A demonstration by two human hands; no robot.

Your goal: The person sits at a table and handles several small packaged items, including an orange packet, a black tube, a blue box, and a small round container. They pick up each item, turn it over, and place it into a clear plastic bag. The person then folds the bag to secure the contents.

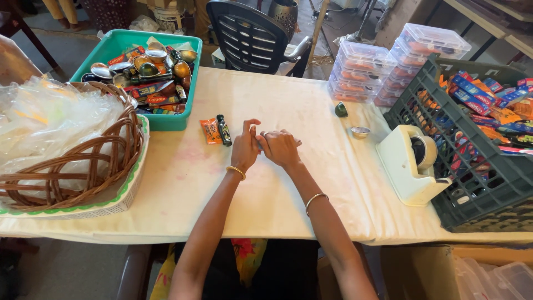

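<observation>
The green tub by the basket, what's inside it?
The green tub is heaped with small toothpaste boxes, shiny round tins and little dark bottles. Whatever lies beneath the top layer is covered. Both hands rest on the table, away from it.

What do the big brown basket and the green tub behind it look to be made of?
The basket looks like woven cane or wicker: bent glossy brown strands with open gaps. The tub seems moulded plastic, with smooth, even teal walls and a rounded rim.
</observation>
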